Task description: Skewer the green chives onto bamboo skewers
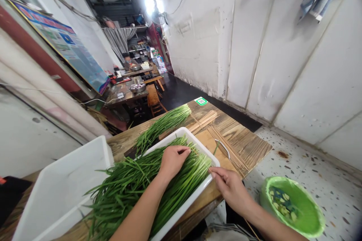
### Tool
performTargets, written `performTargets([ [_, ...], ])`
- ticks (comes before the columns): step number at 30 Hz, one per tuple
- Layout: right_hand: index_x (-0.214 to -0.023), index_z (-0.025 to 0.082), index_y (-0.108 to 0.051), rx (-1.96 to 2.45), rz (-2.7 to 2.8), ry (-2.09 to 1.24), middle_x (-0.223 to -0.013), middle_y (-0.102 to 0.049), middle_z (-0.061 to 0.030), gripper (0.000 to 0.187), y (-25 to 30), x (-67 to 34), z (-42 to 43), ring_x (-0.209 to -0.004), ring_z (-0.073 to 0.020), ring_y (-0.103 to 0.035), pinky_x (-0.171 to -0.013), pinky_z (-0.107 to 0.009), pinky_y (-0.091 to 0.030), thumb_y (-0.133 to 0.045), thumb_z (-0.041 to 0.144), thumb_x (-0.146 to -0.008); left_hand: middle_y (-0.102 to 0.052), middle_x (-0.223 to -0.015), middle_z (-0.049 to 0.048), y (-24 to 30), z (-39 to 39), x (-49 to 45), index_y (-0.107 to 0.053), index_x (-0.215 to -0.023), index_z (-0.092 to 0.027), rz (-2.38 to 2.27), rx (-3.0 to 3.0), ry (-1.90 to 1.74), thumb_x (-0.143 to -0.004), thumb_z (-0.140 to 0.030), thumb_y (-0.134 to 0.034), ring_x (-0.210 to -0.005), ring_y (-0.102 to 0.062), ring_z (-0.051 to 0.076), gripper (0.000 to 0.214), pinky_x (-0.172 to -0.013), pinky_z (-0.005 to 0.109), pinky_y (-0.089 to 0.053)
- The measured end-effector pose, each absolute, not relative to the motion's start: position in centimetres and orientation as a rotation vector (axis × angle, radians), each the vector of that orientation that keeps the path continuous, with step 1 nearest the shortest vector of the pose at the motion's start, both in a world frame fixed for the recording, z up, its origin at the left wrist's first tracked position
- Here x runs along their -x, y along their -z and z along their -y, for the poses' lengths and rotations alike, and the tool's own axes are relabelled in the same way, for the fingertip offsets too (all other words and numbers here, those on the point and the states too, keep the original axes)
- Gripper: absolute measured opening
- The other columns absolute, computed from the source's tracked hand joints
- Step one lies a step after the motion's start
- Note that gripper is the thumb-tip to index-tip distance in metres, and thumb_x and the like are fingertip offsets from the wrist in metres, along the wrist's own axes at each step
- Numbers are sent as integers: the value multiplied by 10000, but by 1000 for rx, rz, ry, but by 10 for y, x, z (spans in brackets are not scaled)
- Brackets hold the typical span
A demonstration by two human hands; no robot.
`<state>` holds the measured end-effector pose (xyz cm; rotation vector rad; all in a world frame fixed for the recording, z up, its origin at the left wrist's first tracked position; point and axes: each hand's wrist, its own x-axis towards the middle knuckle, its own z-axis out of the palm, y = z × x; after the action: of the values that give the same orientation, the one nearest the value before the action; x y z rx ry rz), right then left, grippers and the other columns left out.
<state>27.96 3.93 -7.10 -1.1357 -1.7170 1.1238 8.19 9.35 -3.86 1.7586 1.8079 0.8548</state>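
My left hand (173, 160) rests over the chives (135, 180) heaped in a white plastic tray (213, 159). Its thumb and forefinger are pinched together at the pale stem ends, around what look like chive stems. Just past the tray's right rim, my right hand (230, 188) has its fingers closed on a thin bamboo skewer (251, 229). One end of that skewer shows below the wrist, and the tip by the fingers points toward the stems. Part of it is hidden by the hand.
Another chive bundle (166, 122) lies behind the tray. Loose bamboo skewers (226, 150) and a wooden board (203, 141) are on the wooden table (254, 147). A white bin (65, 180) stands left, a green-lined bucket (294, 207) on the floor right. A person (128, 62) sits far back.
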Motion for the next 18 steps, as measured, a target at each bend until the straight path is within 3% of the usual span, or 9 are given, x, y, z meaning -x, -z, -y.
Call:
performTargets([
  [11,-977,110,-663,1136,1699,-1128,-776,-671,-62,307,67,-280,-39,-741,-203,-603,-659,-258,-451,-432,276,-862,-719,-831,11,40,-94,-81,-712,-796,-199,-1789,-1776,-846,-721,-310,-540,-790,-646,179,218,-761,274,-464],
  [18,-981,122,-662,1137,1711,-1135,-769,-670,-53,304,69,-280,-39,-744,-201,-602,-665,-258,-452,-430,280,-864,-706,-747,-3,41,-95,-79,-660,-621,-186,-1756,-1910,-782,-763,-272,-471,-731,-622,162,251,-723,249,-425],
])
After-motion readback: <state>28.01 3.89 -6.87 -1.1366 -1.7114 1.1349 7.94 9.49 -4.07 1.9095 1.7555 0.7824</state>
